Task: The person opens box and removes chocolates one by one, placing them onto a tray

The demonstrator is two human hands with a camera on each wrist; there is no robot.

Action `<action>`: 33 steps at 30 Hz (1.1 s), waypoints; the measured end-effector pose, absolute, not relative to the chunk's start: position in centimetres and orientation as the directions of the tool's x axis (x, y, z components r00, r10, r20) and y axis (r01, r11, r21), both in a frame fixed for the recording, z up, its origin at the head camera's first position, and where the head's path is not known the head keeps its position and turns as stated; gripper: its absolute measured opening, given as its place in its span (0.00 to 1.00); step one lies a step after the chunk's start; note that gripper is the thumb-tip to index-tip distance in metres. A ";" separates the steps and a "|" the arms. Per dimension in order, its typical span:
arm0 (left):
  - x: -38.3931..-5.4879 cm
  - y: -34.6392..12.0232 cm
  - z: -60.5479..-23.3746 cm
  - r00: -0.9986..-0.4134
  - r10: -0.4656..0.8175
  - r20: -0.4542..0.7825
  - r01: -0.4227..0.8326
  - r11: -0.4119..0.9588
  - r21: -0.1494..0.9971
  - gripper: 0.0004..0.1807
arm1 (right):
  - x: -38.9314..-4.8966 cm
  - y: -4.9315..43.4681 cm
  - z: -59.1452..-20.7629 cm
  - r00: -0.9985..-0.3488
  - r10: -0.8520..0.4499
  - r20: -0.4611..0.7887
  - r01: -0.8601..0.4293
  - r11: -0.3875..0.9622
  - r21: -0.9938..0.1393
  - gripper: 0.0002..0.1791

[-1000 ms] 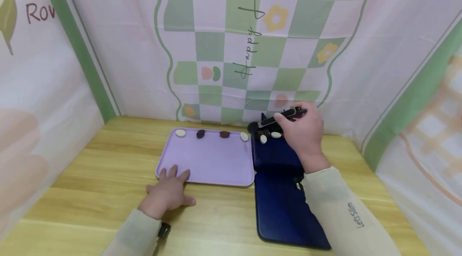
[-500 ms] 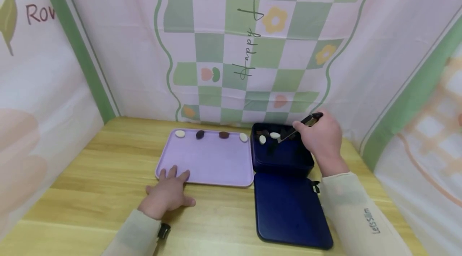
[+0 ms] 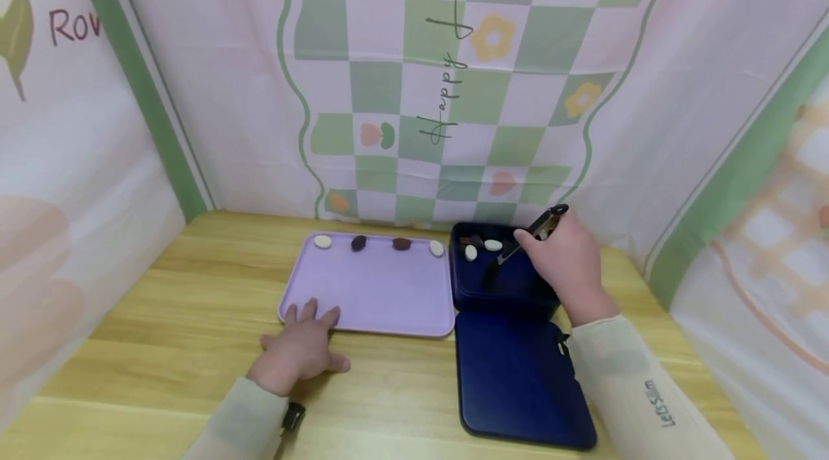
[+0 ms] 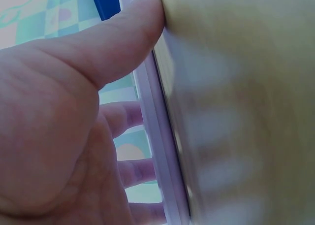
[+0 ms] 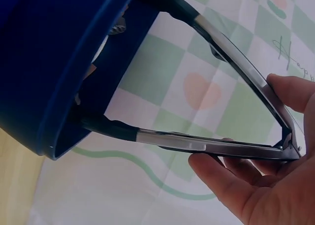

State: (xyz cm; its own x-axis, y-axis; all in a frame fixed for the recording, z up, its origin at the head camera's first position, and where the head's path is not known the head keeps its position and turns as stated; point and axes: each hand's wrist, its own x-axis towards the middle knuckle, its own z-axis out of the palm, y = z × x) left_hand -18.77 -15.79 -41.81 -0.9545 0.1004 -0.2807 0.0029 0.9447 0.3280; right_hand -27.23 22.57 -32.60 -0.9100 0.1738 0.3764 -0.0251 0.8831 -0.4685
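Observation:
My right hand [image 3: 570, 258] holds tongs [image 5: 177, 140] with metal arms and dark tips, thumb on one arm and fingers on the other. The tongs' arms are spread, and their tips reach into a dark blue box [image 3: 505, 299]. Inside lie a white oval piece [image 3: 470, 253], another white piece [image 3: 493, 245] and dark pieces partly lost in shadow. I cannot see anything between the tips. My left hand [image 3: 301, 348] lies with fingers spread over the front-left edge of a lilac tray [image 3: 382, 294], its thumb toward the wood in front.
Along the tray's far edge sit several oval pieces: a white one [image 3: 322, 241], a black one [image 3: 358, 243], a brown one [image 3: 401, 244] and a white one [image 3: 437, 249]. A dark blue lid [image 3: 518, 381] lies before the box. A patterned cloth [image 3: 447, 122] hangs behind the table.
My right hand moved right from above the box's left side, then slightly back left, bringing the tongs down into the box with their arms spread. My left hand stays put.

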 end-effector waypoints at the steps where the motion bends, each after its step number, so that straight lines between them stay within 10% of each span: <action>1: -18.8 -15.8 -41.9 -0.954 0.100 -0.281 0.003 0.945 0.326 0.52 | -27.3 22.5 -32.7 -0.907 0.180 0.381 -0.023 0.882 -0.471 0.38; 33: -18.9 -15.7 -42.1 -0.952 0.095 -0.290 -0.001 0.950 0.313 0.52 | -30.2 21.7 -33.5 -0.885 0.275 0.377 -0.067 0.724 -0.686 0.29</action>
